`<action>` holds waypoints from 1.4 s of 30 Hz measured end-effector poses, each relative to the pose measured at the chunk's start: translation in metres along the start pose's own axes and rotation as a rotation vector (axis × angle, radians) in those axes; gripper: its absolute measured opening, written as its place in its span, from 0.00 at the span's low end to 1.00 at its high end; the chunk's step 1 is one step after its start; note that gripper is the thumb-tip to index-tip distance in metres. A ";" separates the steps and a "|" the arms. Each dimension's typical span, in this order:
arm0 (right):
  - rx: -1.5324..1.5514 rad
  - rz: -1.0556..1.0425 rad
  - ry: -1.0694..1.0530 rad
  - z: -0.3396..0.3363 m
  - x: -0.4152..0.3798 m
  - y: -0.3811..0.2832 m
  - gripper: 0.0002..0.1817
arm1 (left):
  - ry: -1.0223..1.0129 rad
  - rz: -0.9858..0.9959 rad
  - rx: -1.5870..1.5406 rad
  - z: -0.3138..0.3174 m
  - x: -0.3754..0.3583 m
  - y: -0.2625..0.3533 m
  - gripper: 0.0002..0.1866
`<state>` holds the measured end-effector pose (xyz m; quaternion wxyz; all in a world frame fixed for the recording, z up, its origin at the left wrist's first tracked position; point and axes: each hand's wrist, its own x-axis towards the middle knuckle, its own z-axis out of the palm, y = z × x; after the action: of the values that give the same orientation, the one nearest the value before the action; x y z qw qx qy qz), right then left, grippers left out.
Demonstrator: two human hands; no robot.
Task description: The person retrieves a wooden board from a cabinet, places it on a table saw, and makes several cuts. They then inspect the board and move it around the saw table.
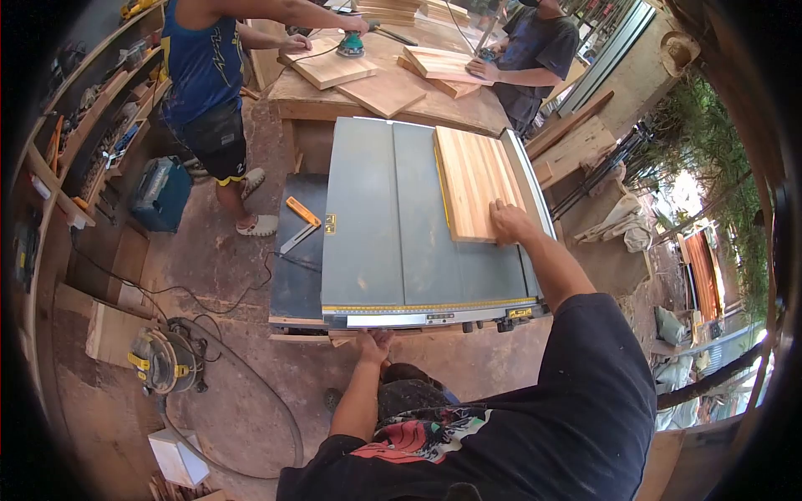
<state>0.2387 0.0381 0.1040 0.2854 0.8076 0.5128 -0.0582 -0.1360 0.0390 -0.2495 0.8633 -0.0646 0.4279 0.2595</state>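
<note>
A striped, glued-up wooden board (pixel 476 179) lies flat on the grey table saw top (pixel 359 200), close beside the fence (pixel 530 179) on the right. My right hand (pixel 510 223) grips the board at its near right corner, fingers over the upper face. Below the saw's front rail (pixel 401 320) is my left hand (pixel 373 341), palm side up, its fingers partly hidden by the rail. I cannot make out whether it touches the rail or holds anything. The saw blade cannot be seen.
An orange-handled try square (pixel 302 224) lies on the dark side panel. Two people at the workbench (pixel 309 100) behind the saw handle boards; one uses a green sander (pixel 351 45). A shop vacuum (pixel 167 359) with its hose stands on the floor at left, near a toolbox (pixel 160 194).
</note>
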 end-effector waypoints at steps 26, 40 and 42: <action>-0.064 -0.005 0.018 -0.008 0.064 0.021 0.58 | -0.143 0.053 -0.153 0.004 -0.007 0.010 0.28; -0.212 -0.047 0.161 -0.013 0.102 0.032 0.42 | -0.253 0.096 -0.227 0.027 -0.030 0.019 0.31; -0.225 -0.040 0.108 -0.019 0.112 0.033 0.49 | -0.324 0.235 -0.014 0.025 -0.032 0.015 0.35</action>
<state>0.3153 0.1268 0.0897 0.3450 0.7619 0.5468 0.0375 -0.1417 0.0474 -0.2075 0.8843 0.0222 0.2861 0.3683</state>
